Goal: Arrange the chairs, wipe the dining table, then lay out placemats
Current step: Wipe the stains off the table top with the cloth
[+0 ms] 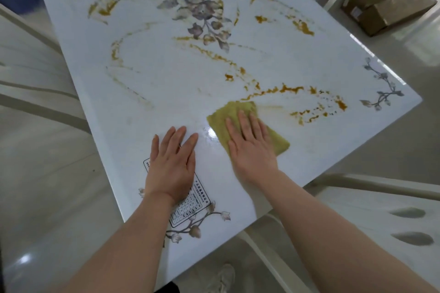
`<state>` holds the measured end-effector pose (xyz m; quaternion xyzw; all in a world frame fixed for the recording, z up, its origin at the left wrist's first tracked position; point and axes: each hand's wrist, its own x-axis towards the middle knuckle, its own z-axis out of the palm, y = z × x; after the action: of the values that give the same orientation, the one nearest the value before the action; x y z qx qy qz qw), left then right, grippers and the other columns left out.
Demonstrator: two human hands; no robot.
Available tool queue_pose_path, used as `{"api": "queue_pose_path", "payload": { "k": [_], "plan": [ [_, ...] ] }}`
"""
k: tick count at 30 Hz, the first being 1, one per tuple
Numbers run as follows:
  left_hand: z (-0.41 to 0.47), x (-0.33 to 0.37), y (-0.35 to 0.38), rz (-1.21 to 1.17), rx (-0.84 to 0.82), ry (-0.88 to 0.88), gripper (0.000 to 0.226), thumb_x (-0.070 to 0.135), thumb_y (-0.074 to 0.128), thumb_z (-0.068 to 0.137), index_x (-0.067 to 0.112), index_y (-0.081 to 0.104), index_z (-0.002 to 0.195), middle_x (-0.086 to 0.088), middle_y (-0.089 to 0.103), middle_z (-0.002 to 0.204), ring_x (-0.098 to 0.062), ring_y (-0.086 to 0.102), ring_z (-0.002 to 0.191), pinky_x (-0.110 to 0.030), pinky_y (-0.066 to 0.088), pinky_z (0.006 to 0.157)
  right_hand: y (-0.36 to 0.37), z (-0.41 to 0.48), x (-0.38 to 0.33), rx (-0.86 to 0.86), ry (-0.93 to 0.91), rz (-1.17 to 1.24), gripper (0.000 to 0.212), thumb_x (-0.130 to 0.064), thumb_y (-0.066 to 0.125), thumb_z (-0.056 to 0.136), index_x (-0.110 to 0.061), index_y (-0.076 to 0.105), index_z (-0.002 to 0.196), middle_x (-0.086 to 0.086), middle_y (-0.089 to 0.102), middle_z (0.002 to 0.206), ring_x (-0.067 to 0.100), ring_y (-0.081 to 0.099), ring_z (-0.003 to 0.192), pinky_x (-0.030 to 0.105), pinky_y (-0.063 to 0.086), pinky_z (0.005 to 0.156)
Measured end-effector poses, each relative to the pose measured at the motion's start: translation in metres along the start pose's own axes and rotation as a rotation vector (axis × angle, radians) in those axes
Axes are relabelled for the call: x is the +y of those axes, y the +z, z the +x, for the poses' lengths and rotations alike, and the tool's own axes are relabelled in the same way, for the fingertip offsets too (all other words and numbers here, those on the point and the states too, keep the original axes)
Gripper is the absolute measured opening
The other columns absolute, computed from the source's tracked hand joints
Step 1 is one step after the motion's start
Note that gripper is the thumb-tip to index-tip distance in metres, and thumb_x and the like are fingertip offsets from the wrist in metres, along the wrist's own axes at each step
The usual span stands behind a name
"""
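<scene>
Left hand [172,167] flat and open on the dining table [147,93], just left of the cloth [240,112]; right hand [252,147] spread flat, pressing the cloth down. Beyond the cloth, yellow-brown streaks [289,89]: likely to smear wider under an already soiled cloth. Chairs [371,207] only partly in frame; no placemats visible; label [190,207] print unreadable.

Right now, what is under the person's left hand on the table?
The left hand lies flat on the white table, partly covering a printed label with a grid of small text. Its lower part shows; what is printed beneath the palm is hidden. The cloth lies under the right hand.
</scene>
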<state>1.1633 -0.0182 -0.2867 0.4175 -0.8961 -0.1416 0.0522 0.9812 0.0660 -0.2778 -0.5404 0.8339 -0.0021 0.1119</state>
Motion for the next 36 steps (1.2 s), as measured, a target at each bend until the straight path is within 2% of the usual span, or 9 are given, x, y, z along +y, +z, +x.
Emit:
{"api": "queue_pose_path", "payload": {
  "k": [3, 6, 14, 19, 21, 25, 28, 30, 36],
  "plan": [
    [0.001, 0.001, 0.001, -0.001, 0.011, 0.006, 0.052, 0.039, 0.014, 0.097, 0.030, 0.034, 0.145, 0.004, 0.024, 0.155, -0.014, 0.007, 0.145, -0.040, -0.002, 0.119, -0.006, 0.021, -0.010, 0.005, -0.122, -0.008, 0.054, -0.043, 0.004, 0.098, -0.033, -0.004, 0.151, -0.002, -0.012, 0.160, 0.019, -0.015, 0.146, 0.037, -0.010, 0.118],
    [0.001, 0.000, 0.000, -0.006, 0.026, 0.013, 0.050, 0.038, 0.018, 0.098, 0.030, 0.037, 0.144, 0.004, 0.028, 0.154, -0.015, 0.011, 0.145, -0.041, 0.000, 0.119, -0.012, 0.041, 0.000, 0.009, -0.131, 0.011, 0.052, -0.043, 0.013, 0.102, -0.034, 0.000, 0.152, -0.004, -0.010, 0.160, 0.016, -0.012, 0.147, 0.036, -0.006, 0.119],
    [0.000, -0.001, 0.001, -0.003, 0.016, 0.011, 0.049, 0.037, 0.018, 0.098, 0.033, 0.033, 0.145, 0.006, 0.024, 0.155, -0.013, 0.007, 0.145, -0.042, 0.000, 0.119, -0.020, 0.041, 0.072, 0.065, 0.191, 0.052, 0.053, -0.039, 0.015, 0.102, -0.030, 0.002, 0.153, -0.002, -0.006, 0.161, 0.017, -0.007, 0.147, 0.034, -0.006, 0.118],
    [0.001, 0.000, 0.000, 0.017, 0.007, 0.021, 0.052, 0.038, 0.015, 0.098, 0.032, 0.032, 0.146, 0.004, 0.022, 0.155, -0.014, 0.005, 0.145, -0.042, -0.002, 0.119, -0.008, 0.004, 0.058, 0.044, 0.363, 0.042, 0.055, -0.041, 0.009, 0.101, -0.028, -0.012, 0.151, 0.001, -0.016, 0.159, 0.020, -0.014, 0.146, 0.038, -0.010, 0.118],
    [0.000, 0.000, 0.000, 0.027, 0.002, 0.022, 0.053, 0.039, 0.013, 0.097, 0.032, 0.031, 0.146, 0.004, 0.022, 0.156, -0.015, 0.005, 0.146, -0.042, -0.002, 0.119, -0.002, -0.011, 0.034, 0.040, 0.339, 0.065, 0.055, -0.040, 0.006, 0.101, -0.028, -0.016, 0.150, 0.002, -0.021, 0.158, 0.021, -0.019, 0.145, 0.038, -0.013, 0.117],
    [0.001, 0.000, 0.000, 0.029, -0.002, 0.023, 0.055, 0.040, 0.012, 0.096, 0.031, 0.032, 0.146, 0.002, 0.022, 0.156, -0.016, 0.006, 0.146, -0.042, -0.003, 0.119, 0.012, -0.035, -0.008, 0.042, 0.174, 0.077, 0.057, -0.043, -0.004, 0.094, -0.032, -0.018, 0.148, -0.001, -0.025, 0.157, 0.018, -0.024, 0.143, 0.039, -0.015, 0.117],
    [0.000, 0.001, -0.002, 0.033, -0.012, 0.022, 0.057, 0.041, 0.008, 0.095, 0.032, 0.030, 0.147, 0.003, 0.020, 0.157, -0.016, 0.005, 0.146, -0.041, -0.005, 0.119, 0.010, -0.043, 0.000, 0.042, 0.043, 0.060, 0.058, -0.047, 0.001, 0.095, -0.033, -0.004, 0.151, -0.005, -0.013, 0.158, 0.015, -0.015, 0.145, 0.035, -0.012, 0.117],
    [0.000, 0.001, -0.003, 0.034, -0.020, 0.027, 0.059, 0.041, 0.005, 0.095, 0.031, 0.028, 0.148, 0.002, 0.019, 0.157, -0.017, 0.003, 0.146, -0.041, -0.006, 0.119, 0.006, -0.046, 0.022, 0.062, 0.026, 0.066, 0.058, -0.049, 0.004, 0.095, -0.034, 0.003, 0.151, -0.006, -0.004, 0.159, 0.014, -0.007, 0.147, 0.033, -0.009, 0.117],
    [-0.001, -0.001, 0.000, 0.047, -0.041, 0.049, 0.060, 0.038, 0.004, 0.094, 0.028, 0.023, 0.150, -0.001, 0.014, 0.158, -0.020, -0.001, 0.147, -0.044, -0.008, 0.118, 0.001, -0.049, 0.074, 0.035, 0.294, -0.006, 0.062, -0.047, -0.001, 0.093, -0.031, -0.006, 0.152, 0.000, -0.011, 0.160, 0.018, -0.011, 0.147, 0.036, -0.008, 0.118]
  ]
}}
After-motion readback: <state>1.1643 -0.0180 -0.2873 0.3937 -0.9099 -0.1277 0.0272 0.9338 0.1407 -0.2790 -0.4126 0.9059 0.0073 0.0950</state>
